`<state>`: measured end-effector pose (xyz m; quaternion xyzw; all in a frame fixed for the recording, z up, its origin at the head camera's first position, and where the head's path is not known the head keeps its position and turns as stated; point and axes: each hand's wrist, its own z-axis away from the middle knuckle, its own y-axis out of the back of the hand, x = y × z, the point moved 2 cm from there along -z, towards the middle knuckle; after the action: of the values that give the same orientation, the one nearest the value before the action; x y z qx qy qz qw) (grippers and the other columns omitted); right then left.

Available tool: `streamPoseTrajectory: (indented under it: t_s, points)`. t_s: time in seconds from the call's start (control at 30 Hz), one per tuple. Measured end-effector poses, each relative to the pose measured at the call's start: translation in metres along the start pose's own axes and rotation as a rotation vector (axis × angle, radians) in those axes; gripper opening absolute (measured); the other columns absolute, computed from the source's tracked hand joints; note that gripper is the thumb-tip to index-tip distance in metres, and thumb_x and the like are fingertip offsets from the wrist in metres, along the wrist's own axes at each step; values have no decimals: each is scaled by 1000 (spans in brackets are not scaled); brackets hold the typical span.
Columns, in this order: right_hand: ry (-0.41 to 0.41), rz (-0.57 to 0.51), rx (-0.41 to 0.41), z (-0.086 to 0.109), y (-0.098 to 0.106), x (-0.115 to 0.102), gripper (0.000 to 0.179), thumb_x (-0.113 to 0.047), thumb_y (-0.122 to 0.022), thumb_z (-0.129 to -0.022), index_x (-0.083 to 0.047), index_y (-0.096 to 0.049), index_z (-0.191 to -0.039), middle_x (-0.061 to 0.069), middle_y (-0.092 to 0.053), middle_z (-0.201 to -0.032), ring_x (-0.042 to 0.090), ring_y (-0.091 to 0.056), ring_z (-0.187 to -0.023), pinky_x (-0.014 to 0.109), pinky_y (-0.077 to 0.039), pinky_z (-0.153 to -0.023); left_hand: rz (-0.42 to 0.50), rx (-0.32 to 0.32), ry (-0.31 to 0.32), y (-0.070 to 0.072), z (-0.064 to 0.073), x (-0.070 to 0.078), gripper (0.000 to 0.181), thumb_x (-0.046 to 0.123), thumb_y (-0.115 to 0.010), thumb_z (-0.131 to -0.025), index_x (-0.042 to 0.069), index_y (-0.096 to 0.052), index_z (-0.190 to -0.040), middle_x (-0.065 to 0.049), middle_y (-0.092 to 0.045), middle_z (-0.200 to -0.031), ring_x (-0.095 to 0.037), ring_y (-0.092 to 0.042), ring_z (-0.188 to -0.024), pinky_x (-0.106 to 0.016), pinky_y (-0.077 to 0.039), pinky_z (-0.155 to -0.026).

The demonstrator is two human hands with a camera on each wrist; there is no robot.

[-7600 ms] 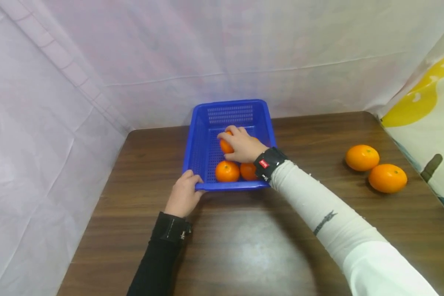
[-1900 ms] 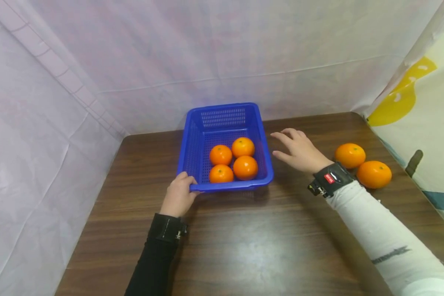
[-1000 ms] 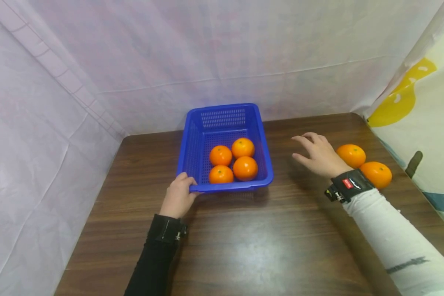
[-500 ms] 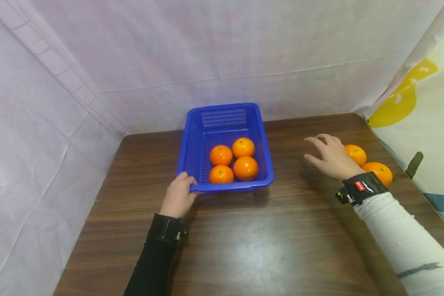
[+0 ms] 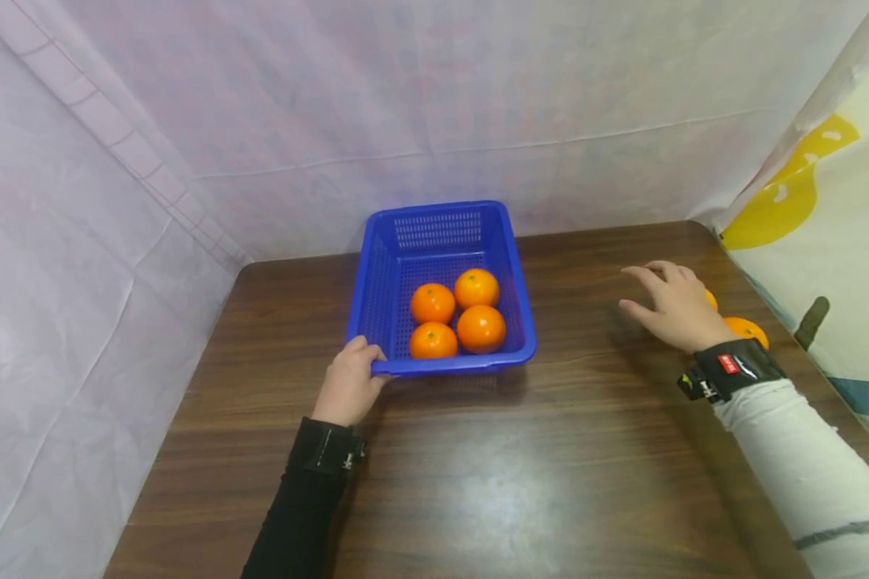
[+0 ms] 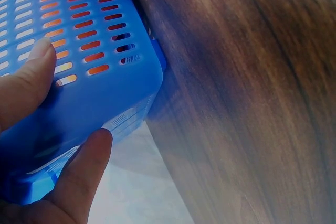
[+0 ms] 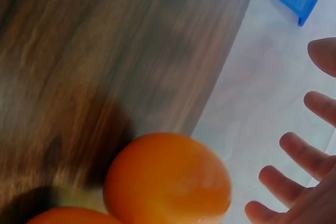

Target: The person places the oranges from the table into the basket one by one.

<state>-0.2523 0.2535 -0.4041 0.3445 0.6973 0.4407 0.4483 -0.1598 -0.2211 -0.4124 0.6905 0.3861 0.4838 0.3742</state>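
My left hand (image 5: 350, 381) grips the near left corner of a blue plastic basket (image 5: 443, 367); in the left wrist view its thumb (image 6: 32, 80) lies along the slotted wall. Several oranges sit in the near part of the basket, among them a front one (image 5: 481, 329) and a rear one (image 5: 476, 288). At the right of the table, my right hand (image 5: 677, 307) hovers with spread, slightly bent fingers and holds nothing. It partly hides two more oranges, a far one (image 7: 167, 179) and a near one (image 5: 749, 330), which lie side by side on the wood.
The brown wooden table (image 5: 434, 482) carries the basket near its back edge. A pale cloth (image 5: 434, 96) hangs behind and on the left. On the right, beyond the table edge, hangs a cloth with a yellow print (image 5: 775, 205).
Earlier my right hand held an orange inside the basket. It has since moved right, away from the basket, and now covers part of the two table oranges. My left hand stays at the corner.
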Motion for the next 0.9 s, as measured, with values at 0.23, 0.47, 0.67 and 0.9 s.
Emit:
streamPoseTrajectory:
  t_s: [0.23, 0.47, 0.67, 0.9]
  points:
    - [-85, 11, -24, 4, 0, 14, 57, -37, -65, -96, -13, -47, -145, 36, -37, -145, 61, -30, -131, 76, -21, -102, 2, -10, 17, 0, -1, 1, 12, 10, -82, -84, 6, -70, -85, -4, -54, -86, -23, -59, -81, -38, -55, -75]
    - [-176, 21, -106, 5, -3, 31, 63, -46, -58, -99, -14, -39, -151, 38, -28, -149, 65, -23, -132, 78, -14, -103, -4, -6, 22, -1, -1, 0, 12, 10, -82, -84, 7, -70, -85, -4, -54, -86, -22, -59, -80, -38, -55, -75]
    - [-227, 2, -136, 7, -6, 41, 67, -47, -57, -99, -12, -36, -152, 40, -22, -150, 67, -18, -133, 78, -13, -101, 2, -2, 10, -1, 0, 0, 12, 10, -82, -84, 6, -70, -85, -4, -54, -86, -23, -59, -81, -39, -55, -75]
    - [-259, -11, -157, 9, -5, 44, 67, -44, -57, -99, -10, -34, -152, 42, -16, -151, 68, -16, -131, 79, -14, -100, 1, 3, 9, -1, 0, 0, 12, 9, -82, -83, 6, -70, -85, -4, -54, -86, -23, -59, -80, -39, -55, -74]
